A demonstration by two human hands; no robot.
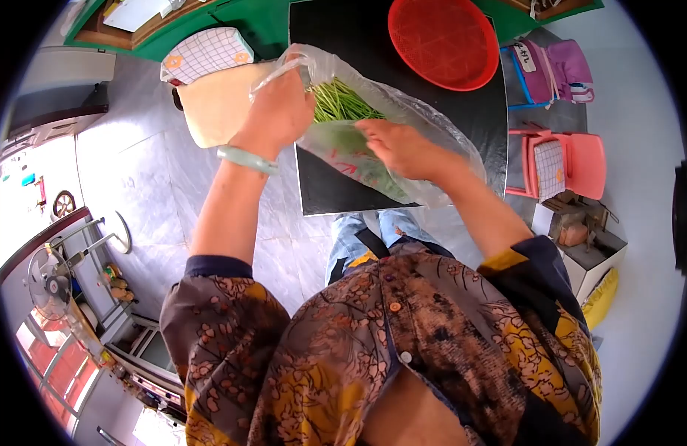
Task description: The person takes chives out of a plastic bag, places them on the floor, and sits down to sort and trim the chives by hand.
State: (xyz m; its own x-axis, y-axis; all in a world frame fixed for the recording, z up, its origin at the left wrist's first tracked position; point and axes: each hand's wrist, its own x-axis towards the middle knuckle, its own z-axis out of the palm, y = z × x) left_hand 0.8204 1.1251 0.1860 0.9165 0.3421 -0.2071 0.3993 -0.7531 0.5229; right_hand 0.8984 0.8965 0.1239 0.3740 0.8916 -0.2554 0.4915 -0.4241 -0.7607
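A clear plastic bag (432,119) with red print lies across the black tabletop (343,30). Thin green vegetable stems (343,102) show in its opening, and greener, leafier parts blur through the plastic below them. My left hand (282,105), with a pale bangle on the wrist, is closed on the bag's edge at the left end. On the near side, my right hand (404,149) has its fingers bent at the rim of the opening, pinching the plastic beside the stems. Its fingertips are partly hidden.
A red plastic basket (444,44) sits at the table's far right. Left of the table is a chair with a tan seat (217,104). A pink chair (581,165) and a purple bag (570,70) are on the right. A fan (52,282) stands at far left.
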